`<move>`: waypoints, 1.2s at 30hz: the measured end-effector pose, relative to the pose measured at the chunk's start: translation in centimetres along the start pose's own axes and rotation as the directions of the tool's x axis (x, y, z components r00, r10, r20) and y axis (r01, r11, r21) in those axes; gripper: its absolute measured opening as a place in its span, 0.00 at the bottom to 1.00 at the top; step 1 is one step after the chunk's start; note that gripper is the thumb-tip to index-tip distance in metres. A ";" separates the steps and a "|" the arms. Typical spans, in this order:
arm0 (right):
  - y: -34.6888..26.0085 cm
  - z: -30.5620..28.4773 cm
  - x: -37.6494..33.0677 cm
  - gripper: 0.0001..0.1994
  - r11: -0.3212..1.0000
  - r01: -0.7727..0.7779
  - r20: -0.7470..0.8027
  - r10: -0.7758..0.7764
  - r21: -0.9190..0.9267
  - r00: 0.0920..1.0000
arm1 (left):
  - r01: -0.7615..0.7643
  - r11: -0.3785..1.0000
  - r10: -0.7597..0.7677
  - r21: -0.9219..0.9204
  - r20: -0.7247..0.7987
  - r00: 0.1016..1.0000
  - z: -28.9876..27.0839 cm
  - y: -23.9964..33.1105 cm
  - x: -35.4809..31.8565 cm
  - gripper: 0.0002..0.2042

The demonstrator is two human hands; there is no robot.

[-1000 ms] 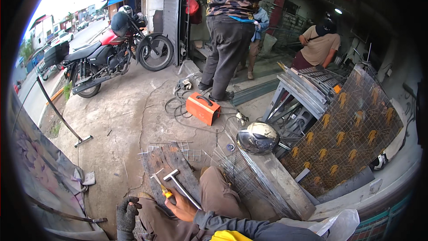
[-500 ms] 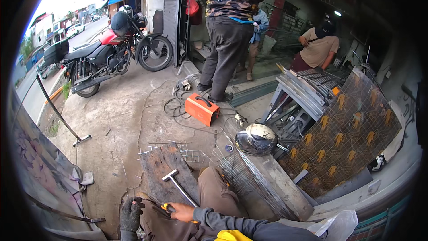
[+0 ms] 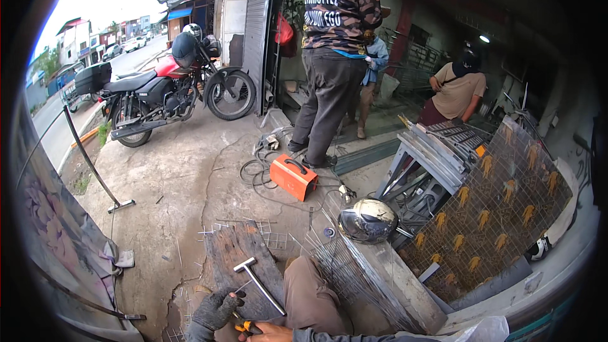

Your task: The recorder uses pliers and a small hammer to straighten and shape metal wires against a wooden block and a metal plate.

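My left hand [image 3: 214, 310], in a grey fingerless glove, is closed with curled fingers at the near end of a worn wooden board [image 3: 235, 254]. A thin metal wire [image 3: 243, 286] sticks out from its fingers. Beside it, at the lower edge, my bare right hand [image 3: 271, 333] is wrapped round a yellow-and-black-handled hand tool [image 3: 246, 326] that looks like pliers; its jaws are hard to make out. On the board lies a T-shaped metal bar [image 3: 261, 285], shaped like a hammer, its lower end near my right knee.
Wire mesh [image 3: 274, 240] and a bundle of thin rods [image 3: 345, 263] lie around the board. Farther off are an orange welding machine [image 3: 292, 177] with cables, a helmet [image 3: 368, 220] and a metal stand [image 3: 437, 152]. A person [image 3: 332, 76] stands ahead; a motorcycle [image 3: 171, 92] is parked left.
My left hand has moved right, up to my right hand and the tool, and a wire now shows at its fingers. The whole scene sits lower in the picture.
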State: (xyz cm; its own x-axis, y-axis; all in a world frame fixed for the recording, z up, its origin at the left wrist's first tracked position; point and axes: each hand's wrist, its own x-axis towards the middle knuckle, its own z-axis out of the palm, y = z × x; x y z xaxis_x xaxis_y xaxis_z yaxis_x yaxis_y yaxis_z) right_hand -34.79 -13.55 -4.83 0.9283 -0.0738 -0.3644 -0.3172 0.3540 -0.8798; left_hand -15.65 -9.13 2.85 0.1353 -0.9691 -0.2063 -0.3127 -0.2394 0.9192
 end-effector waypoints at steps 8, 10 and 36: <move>-0.8 0.6 -0.6 0.24 0.999 0.053 -0.029 -0.053 0.007 0.998 | -0.004 0.995 0.006 -0.100 0.026 1.000 -0.2 0.5 -0.9 0.21; -1.1 0.8 -0.7 0.22 0.995 0.028 -0.027 -0.026 0.094 0.999 | -0.005 0.997 0.006 -0.071 0.010 1.000 -0.2 0.8 -0.9 0.22; -1.7 0.7 -1.2 0.17 0.938 0.028 -0.137 0.020 0.346 0.990 | -0.141 0.973 0.153 0.181 -0.056 0.987 -1.0 -5.9 -0.7 0.23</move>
State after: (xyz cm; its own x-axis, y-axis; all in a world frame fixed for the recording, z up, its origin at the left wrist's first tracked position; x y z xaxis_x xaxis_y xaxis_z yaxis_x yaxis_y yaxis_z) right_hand -35.22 -13.43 -2.70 0.8863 -0.1937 -0.4207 -0.2041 0.6521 -0.7301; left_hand -12.93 -6.99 -2.07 0.1384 -0.9894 -0.0442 -0.4933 -0.1075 0.8632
